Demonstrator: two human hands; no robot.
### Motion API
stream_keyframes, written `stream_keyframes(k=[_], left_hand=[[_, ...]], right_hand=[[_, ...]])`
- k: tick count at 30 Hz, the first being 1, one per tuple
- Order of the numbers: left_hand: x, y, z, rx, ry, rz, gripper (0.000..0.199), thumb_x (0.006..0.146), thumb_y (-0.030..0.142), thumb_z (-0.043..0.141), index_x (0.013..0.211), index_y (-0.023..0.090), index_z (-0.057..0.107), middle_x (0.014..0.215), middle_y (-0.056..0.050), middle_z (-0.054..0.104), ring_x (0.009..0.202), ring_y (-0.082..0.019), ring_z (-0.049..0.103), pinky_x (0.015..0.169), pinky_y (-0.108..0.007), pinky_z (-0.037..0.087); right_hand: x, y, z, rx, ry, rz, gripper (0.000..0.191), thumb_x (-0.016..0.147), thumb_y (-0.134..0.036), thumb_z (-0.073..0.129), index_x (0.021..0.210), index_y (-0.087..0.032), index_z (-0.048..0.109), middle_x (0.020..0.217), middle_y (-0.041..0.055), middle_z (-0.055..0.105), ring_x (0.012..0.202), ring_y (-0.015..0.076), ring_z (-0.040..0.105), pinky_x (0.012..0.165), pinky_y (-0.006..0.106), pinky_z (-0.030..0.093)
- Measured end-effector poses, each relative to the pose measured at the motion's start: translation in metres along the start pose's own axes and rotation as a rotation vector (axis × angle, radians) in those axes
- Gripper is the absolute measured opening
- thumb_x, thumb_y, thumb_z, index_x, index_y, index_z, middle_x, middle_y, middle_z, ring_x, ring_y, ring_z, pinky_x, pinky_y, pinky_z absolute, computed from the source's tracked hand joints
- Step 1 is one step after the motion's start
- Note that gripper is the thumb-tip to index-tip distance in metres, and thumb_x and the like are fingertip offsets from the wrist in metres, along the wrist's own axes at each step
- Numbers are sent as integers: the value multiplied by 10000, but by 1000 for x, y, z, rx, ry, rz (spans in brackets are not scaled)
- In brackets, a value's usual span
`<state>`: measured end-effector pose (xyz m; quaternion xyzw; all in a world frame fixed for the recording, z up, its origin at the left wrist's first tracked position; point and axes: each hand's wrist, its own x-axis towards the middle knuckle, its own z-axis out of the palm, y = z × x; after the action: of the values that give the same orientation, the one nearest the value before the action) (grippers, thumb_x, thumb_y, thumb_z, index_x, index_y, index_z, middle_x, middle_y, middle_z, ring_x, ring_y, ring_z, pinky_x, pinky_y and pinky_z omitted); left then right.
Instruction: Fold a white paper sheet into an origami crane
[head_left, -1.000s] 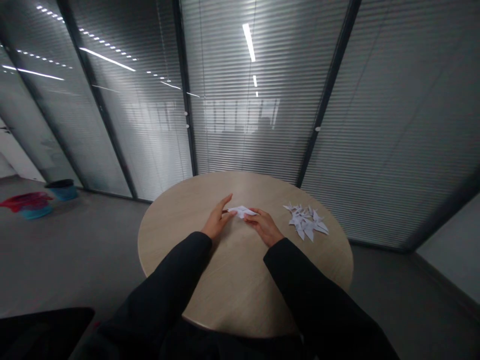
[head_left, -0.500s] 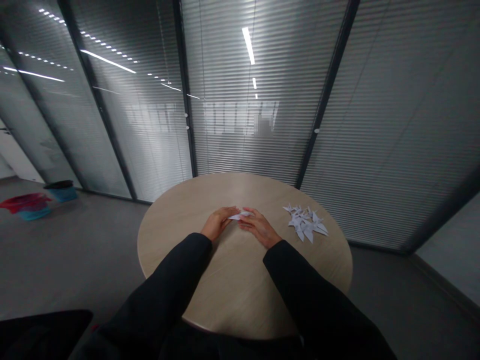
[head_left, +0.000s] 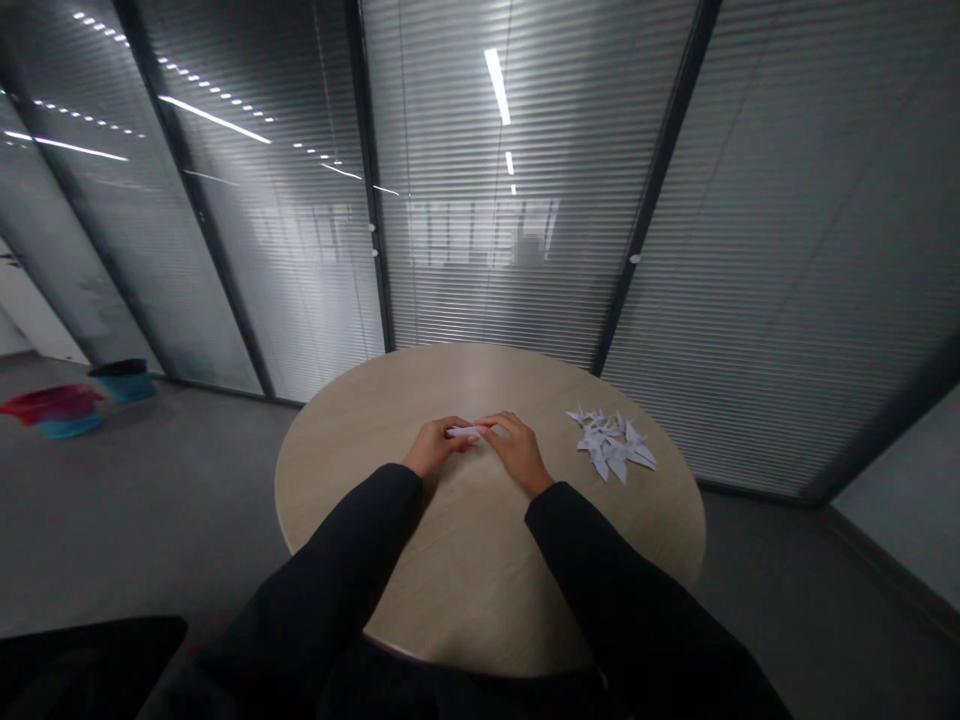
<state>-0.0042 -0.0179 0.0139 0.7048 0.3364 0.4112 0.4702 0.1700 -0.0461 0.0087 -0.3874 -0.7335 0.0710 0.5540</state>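
Note:
A small folded piece of white paper (head_left: 460, 432) is held between my two hands over the middle of the round table. My left hand (head_left: 437, 446) pinches it, thumb on the near side and fingers behind. My right hand (head_left: 517, 448) closes its fingertips on the paper's right end. Fingers cover part of the paper, so its full shape is hidden. To the right of my right hand lies a loose pile of folded white paper cranes (head_left: 613, 443), with pointed wings and tips.
The round wooden table (head_left: 480, 570) stands close to a glass wall with blinds (head_left: 495, 300). On the floor at the left are a blue bin with a red liner (head_left: 64, 410) and a blue bin with a black liner (head_left: 124, 380). A dark object (head_left: 82, 665) fills the lower left corner.
My hands have gone from lying flatter around the paper to pinching it with the fingertips. The paper now appears narrower. The pile has not moved.

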Motion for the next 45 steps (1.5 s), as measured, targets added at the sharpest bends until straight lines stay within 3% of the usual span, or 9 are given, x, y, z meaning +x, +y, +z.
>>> stream_keyframes(k=[6,14,23,33,45], left_hand=[[-2,9,2,-90,6,-76,553,596,508,760,880,50,635,764,-113,671,719,-199,655,655,-268,483],[1,4,1,-149,-20,-96,580,600,534,746,900,49,640,782,-121,679,698,-182,653,693,-286,501],[0,8,2,-276,-54,-149,390,680,368,737,874,52,619,808,-131,680,730,-210,674,733,-319,527],[0,10,4,-420,-75,-235,272,774,236,653,941,31,589,838,-159,685,762,-220,684,724,-307,548],[-5,16,3,-524,-33,-307,133,846,129,525,877,32,611,875,-185,680,770,-199,683,726,-287,559]], right_hand=[[-1,8,3,-66,8,6,161,835,-251,594,965,-178,654,910,60,644,892,182,590,850,325,455],[0,2,2,-83,18,-12,117,846,-281,587,865,-184,650,873,63,630,869,191,573,820,328,448],[2,-6,-2,-61,20,28,128,835,-291,576,819,-191,656,841,63,627,844,195,572,808,337,444],[2,-10,-3,44,17,85,143,807,-272,592,806,-168,690,806,67,633,744,165,600,634,271,477],[5,-8,-13,4,-163,-52,218,870,-230,509,933,-222,718,930,54,686,880,192,624,819,345,475]])
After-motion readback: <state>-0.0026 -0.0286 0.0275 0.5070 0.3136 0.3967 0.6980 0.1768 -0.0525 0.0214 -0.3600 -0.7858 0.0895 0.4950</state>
